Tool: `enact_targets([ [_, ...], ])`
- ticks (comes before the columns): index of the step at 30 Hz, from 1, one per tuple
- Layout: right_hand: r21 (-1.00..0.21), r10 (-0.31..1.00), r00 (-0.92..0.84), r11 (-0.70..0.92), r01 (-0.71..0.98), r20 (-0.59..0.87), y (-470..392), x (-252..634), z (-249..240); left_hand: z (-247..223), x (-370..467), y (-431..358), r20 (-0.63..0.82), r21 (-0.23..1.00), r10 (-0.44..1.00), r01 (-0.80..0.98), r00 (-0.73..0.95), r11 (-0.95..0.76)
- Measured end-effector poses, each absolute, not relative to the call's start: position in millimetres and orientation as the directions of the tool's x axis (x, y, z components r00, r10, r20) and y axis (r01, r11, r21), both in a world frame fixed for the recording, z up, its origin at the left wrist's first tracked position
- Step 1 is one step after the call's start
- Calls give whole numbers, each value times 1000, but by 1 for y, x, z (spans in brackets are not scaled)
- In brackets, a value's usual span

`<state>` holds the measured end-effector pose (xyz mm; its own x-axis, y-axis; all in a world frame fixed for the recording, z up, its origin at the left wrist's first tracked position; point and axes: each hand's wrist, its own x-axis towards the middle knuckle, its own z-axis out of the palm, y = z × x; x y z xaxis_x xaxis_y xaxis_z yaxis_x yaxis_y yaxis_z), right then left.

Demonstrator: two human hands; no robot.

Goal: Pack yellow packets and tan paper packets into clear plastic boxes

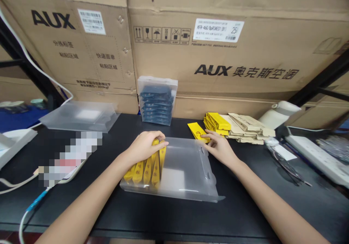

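Note:
A clear plastic box (188, 164) lies on the black table, with several yellow packets (147, 169) standing side by side in its left part. My left hand (148, 146) reaches over the box's back edge, its fingers curled on the tops of those packets. Beyond the box's back right corner, my right hand (219, 147) holds the near end of a single yellow packet (196, 130) between thumb and fingers. Behind it are a pile of yellow packets (216, 123) and a stack of beige packets (247, 126).
An upright clear box of blue packets (157, 102) stands against the cartons (169, 58). Another clear box (79, 116) lies back left. A white bottle (280, 114), cables (289, 166) and a power strip (319, 156) are at the right. A blurred-out device lies left.

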<state>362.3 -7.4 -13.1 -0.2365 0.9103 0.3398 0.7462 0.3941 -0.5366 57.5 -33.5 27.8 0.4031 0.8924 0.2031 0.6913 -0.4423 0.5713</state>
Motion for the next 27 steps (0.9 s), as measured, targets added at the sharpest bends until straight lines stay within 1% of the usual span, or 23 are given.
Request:
enact_targets([
  [2,-545,909,-234,396,739,344,-7,362,-14,28,58,-34,199,571,894,694,402,-439],
  [7,-617,943,-189,322,718,273,-8,360,-12,28,58,-35,192,572,900,700,393,-427],
  [13,-630,963,-159,262,731,216,-8,361,-14,27,58,-34,195,572,899,699,393,-430],
  [17,-633,956,-134,275,724,262,-7,362,-18,28,58,-34,203,571,893,692,402,-441],
  [21,-565,929,-137,321,760,344,-6,363,-21,28,58,-34,210,568,890,690,405,-448],
  [24,-527,900,-178,382,759,397,-6,364,-23,29,58,-35,213,566,889,690,407,-451],
  [27,-535,887,-220,426,729,407,-4,365,-26,28,58,-35,203,569,891,692,405,-444],
])
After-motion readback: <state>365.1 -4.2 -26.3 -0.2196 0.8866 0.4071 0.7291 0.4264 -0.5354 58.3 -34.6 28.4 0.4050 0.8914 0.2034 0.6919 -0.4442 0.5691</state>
